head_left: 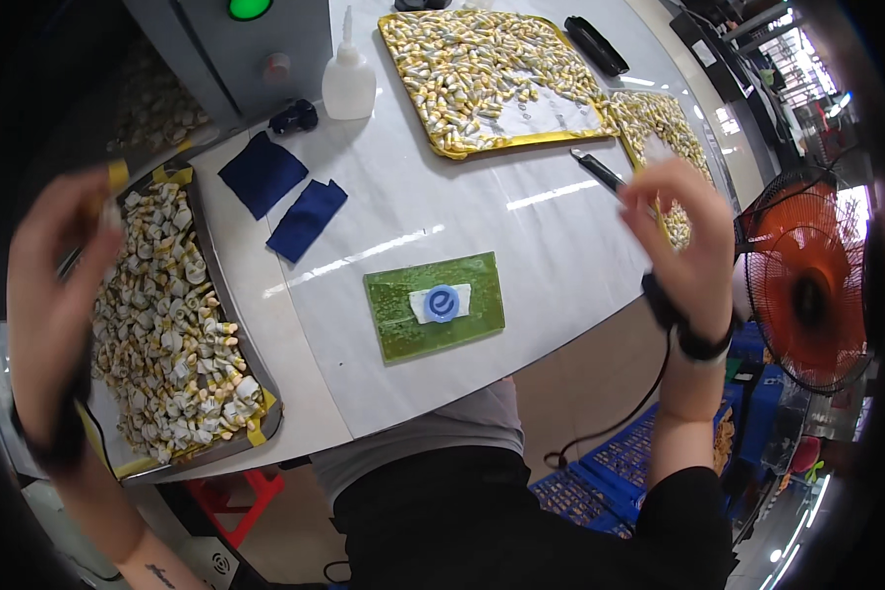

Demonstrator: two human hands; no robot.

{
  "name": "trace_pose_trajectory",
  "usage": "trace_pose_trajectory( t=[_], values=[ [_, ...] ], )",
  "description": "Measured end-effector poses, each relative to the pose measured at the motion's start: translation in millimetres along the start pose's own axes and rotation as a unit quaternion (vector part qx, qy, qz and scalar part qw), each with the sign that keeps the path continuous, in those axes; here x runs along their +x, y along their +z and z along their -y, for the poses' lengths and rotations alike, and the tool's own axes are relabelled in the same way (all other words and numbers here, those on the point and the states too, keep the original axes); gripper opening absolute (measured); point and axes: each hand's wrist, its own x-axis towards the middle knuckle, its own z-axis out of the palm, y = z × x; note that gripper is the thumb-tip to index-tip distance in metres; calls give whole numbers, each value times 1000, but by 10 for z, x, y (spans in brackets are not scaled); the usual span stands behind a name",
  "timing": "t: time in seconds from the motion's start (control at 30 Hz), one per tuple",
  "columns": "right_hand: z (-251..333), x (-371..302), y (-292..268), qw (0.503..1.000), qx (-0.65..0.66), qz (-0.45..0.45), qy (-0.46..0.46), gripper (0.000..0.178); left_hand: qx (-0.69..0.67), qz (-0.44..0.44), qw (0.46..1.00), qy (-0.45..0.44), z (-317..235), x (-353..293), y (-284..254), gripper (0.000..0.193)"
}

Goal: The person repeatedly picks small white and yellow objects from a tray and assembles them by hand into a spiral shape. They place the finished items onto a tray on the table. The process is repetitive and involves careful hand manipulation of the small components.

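Note:
My left hand hovers over the left edge of a metal tray full of small yellow-and-white pieces with white frilled ends. Its thumb and fingers curl together, with a yellow bit and something whitish at the tips, too blurred to name. On the right, my right hand is raised above the table edge, thumb and forefinger brought together. A whitish, see-through blur shows by its fingertips. Between the hands lies a green rectangular slab, carrying a white pad and a round blue disc with a dark ring mark.
Two dark blue cloths lie near a white squeeze bottle and a grey machine. Yellow-edged trays of small pieces sit at the far side, beside a black-handled tool. An orange fan stands right; blue crates sit below.

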Motion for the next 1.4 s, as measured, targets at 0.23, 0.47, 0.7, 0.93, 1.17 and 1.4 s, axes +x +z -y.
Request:
trace_pose_trajectory(
  t=[0.23,0.47,0.7,0.93,1.17,1.4],
  values=[
    [-959,1071,536,992,-35,125,8,21,-326,288,887,156,-1179,-740,220,26],
    [-1002,1320,689,987,-69,146,12,14,-550,284,785,-25,-1196,-1095,588,21],
    [328,527,450,965,169,178,-94,13,-650,112,731,-173,-1135,-1351,894,45],
    [550,26,668,939,69,179,-286,27,-732,137,651,-149,-1092,-1270,989,29],
    [573,53,737,931,29,199,-305,24,-841,112,490,-199,-1047,-1308,1111,37],
    [707,115,683,941,183,139,-248,18,-860,142,412,-266,-1089,-1231,1139,37]
  ],
)
